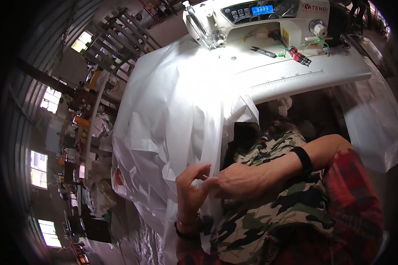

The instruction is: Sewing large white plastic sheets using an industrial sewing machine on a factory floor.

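Observation:
A large white sheet of thin, woven-looking material (150, 115) drapes over the sewing table and hangs down in folds toward my lap. My left hand (191, 187) is closed on its edge, thumb and fingers pinching a narrow strip. Right against it, my right hand (239, 180) is closed too, its fingers at the same edge and partly hidden. Beyond my hands, the sheet runs up to the needle area of a white sewing machine (292, 26), where bright light washes out detail.
On the table (340, 66) lie dark thread snips (264, 51) and a small red plaid cloth bundle (300, 56). A clear plastic bag (376, 119) hangs off the right side. Camouflage cloth (274, 212) covers my lap. Cluttered shelving stands at left.

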The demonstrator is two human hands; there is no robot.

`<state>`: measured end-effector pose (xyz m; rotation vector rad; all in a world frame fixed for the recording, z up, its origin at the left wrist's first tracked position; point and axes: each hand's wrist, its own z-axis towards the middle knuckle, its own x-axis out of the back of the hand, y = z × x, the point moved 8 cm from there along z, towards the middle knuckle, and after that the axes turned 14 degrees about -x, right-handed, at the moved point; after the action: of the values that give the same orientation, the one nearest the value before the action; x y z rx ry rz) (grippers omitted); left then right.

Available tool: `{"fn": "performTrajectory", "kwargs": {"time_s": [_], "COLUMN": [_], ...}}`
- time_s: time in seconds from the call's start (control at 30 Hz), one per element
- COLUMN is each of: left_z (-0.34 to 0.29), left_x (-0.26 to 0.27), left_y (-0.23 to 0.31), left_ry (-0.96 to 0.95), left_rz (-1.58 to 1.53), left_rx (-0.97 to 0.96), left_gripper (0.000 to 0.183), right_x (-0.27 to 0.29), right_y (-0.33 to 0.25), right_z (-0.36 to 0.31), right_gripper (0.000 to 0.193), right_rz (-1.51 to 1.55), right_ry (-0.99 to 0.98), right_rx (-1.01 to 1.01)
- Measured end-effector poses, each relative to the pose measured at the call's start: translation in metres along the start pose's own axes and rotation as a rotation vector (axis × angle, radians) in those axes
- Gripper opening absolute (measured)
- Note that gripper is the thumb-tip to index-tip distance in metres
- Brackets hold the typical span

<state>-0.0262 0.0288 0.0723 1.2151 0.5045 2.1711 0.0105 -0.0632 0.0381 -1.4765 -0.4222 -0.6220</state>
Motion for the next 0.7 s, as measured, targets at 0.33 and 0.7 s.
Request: {"fn": "performTrajectory", "kwargs": {"time_s": [0.33,0.7], "left_z": [0.007,0.032], "left_x": [0.004,0.022], "left_y": [-0.043,-0.046], "left_ry": [0.115,0.304], "left_rz": [-0.305,-0.346], "left_rx": [0.338,0.242], "left_gripper": [0.016,0.019], "right_x": [0.092,0.100], "right_y": [0.094,0.141], "right_z": [-0.016,-0.008], "right_gripper": [0.032,0.047], "right_rz": [0.418,0.665], "right_ry": [0.666,0.555], "right_rx": [-0.375,-0.589]}}
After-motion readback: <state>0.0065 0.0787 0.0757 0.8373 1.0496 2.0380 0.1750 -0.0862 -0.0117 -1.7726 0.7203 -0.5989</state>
